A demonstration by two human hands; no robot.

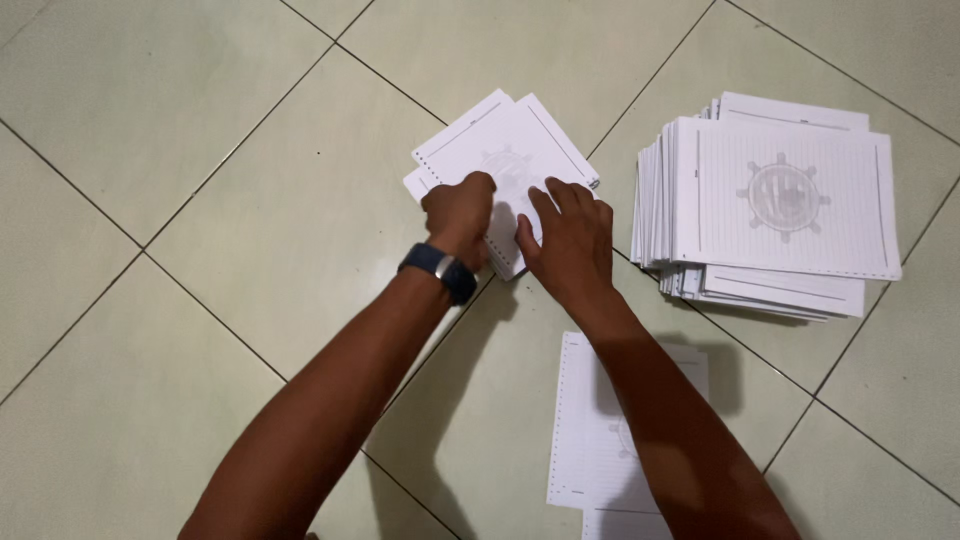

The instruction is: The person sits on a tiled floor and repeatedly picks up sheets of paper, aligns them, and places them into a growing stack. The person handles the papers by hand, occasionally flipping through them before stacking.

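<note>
A tall stack of lined sheets (785, 205) sits well right of the right hand (570, 238). A small pile of sheets (505, 160) lies under both hands: the right presses flat, fingers spread; the left hand (460, 215) is clenched, pinching its edge.

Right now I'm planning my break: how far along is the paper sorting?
Looks early, though I cannot be sure. Done: little to show. In hand: the left hand and right hand press on a small, fanned set of sheets. Left: a tall stack of lined sheets and loose sheets near the person.
</note>
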